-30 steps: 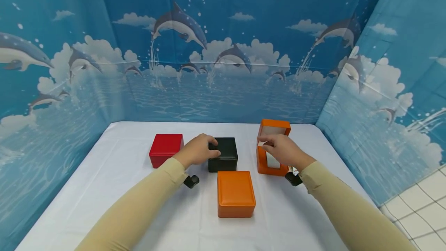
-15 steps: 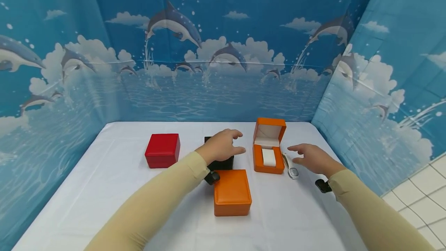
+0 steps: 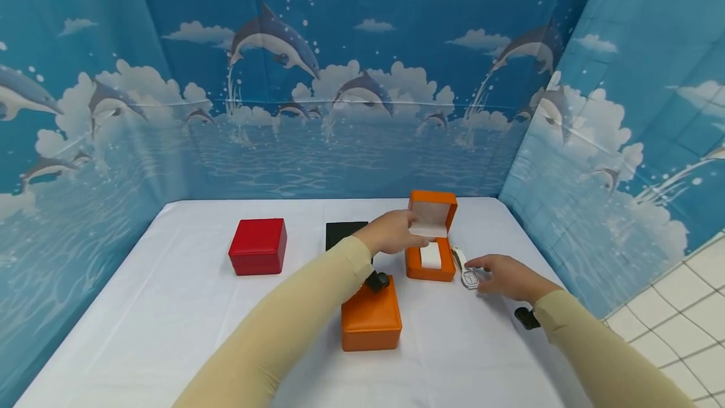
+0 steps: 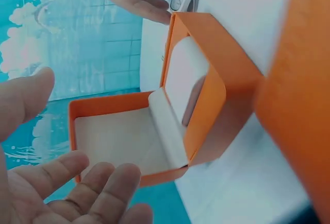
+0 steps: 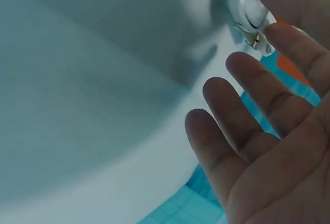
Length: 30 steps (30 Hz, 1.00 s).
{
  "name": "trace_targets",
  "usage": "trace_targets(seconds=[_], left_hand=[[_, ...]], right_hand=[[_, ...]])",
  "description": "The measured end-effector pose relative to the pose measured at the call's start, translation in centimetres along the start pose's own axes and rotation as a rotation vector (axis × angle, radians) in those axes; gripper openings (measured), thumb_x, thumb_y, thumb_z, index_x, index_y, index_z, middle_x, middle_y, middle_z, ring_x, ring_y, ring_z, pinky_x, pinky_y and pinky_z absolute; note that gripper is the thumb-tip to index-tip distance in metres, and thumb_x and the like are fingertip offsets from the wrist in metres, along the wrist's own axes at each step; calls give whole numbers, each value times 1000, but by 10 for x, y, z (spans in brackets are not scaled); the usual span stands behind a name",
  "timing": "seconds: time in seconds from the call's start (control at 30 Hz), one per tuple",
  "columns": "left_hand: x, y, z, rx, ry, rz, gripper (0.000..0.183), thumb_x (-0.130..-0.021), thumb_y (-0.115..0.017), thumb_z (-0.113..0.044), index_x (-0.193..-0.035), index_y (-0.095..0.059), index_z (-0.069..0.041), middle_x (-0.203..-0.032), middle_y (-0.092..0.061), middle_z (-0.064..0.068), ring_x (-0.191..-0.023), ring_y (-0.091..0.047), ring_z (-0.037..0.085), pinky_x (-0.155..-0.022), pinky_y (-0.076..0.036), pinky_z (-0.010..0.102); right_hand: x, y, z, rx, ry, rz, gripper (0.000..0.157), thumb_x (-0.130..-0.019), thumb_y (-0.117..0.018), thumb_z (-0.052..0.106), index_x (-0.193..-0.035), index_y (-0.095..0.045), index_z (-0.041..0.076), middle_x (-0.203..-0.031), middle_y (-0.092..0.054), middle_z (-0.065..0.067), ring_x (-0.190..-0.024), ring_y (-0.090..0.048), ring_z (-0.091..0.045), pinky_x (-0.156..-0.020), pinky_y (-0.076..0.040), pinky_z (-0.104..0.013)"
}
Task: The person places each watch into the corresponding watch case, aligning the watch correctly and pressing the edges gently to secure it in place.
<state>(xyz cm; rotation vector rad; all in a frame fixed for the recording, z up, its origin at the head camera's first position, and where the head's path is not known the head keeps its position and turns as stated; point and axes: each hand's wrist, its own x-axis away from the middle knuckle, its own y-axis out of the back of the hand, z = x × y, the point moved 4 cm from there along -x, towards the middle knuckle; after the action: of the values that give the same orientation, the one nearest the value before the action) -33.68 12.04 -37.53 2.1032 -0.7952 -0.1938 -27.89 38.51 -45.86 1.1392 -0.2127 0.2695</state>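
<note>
A wristwatch [image 3: 469, 279] with a pale strap lies on the white cloth, right against the right side of an open orange watch box [image 3: 428, 274]. Inside the box is a white cushion [image 3: 430, 255], and its lid stands raised at the back. My right hand [image 3: 505, 277] is at the watch, thumb and index fingertip close beside its face and the other fingers [image 5: 216, 100] spread. Over the left side of the open box hovers my left hand [image 3: 392, 232], fingers loosely extended and thumb apart. In the left wrist view, nothing lies between its fingers [image 4: 111, 193].
A closed orange box [image 3: 370, 326] stands in front, under my left wrist. Behind my left forearm is a partly hidden black box [image 3: 345, 232]. A closed red box [image 3: 258, 247] sits further left. A dolphin-print curtain [image 3: 317, 162] hangs behind the table.
My left hand has moved right from the black box to the open orange box. My right hand has left the open box's lid area and come down to the right, beside the watch.
</note>
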Motion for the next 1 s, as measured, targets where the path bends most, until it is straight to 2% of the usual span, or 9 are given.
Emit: trace_targets(seconds=[0.13, 0.37, 0.53, 0.77, 1.0], left_hand=[[-14, -9, -1, 4, 39, 5, 74, -100, -70, -46, -160, -44, -13, -161, -51, 6, -144, -52, 24, -119, -46, 45], [-31, -26, -2, 31, 108, 13, 78, -99, -73, -42, -162, -39, -11, -162, -47, 9, -141, -53, 24, -117, -48, 43], [-38, -35, -4, -32, 139, 1, 79, -96, -77, -40, -158, -41, -7, -159, -46, 14, -134, -52, 24, -114, -51, 41], [-42, -45, 0, -149, 213, 11, 74, -88, -86, -37, -152, -54, -15, -143, -52, 13, -115, -52, 22, -102, -55, 37], [-40, -45, 3, -231, 202, 30, 71, -86, -88, -39, -147, -61, -17, -136, -50, 15, -104, -53, 24, -90, -56, 35]], right_hand=[[-2, -5, 1, -7, 20, -24, 62, -88, -86, 22, -144, -63, 9, -145, -59, -26, -127, -56, -43, -107, -52, -61], [-1, -11, 3, 9, 58, -75, 59, -88, -86, 19, -141, -64, 6, -138, -65, -21, -120, -61, -36, -107, -52, -60], [-1, -14, 3, 41, 74, -109, 53, -89, -84, 18, -137, -66, 4, -134, -68, -18, -117, -63, -34, -106, -52, -59], [0, -18, 3, 56, 63, -134, 47, -89, -83, 16, -132, -68, 5, -127, -71, -13, -110, -64, -29, -104, -54, -56], [-2, -18, 5, 70, 57, -149, 44, -89, -83, 15, -130, -69, 5, -121, -72, -9, -104, -63, -25, -102, -56, -53]])
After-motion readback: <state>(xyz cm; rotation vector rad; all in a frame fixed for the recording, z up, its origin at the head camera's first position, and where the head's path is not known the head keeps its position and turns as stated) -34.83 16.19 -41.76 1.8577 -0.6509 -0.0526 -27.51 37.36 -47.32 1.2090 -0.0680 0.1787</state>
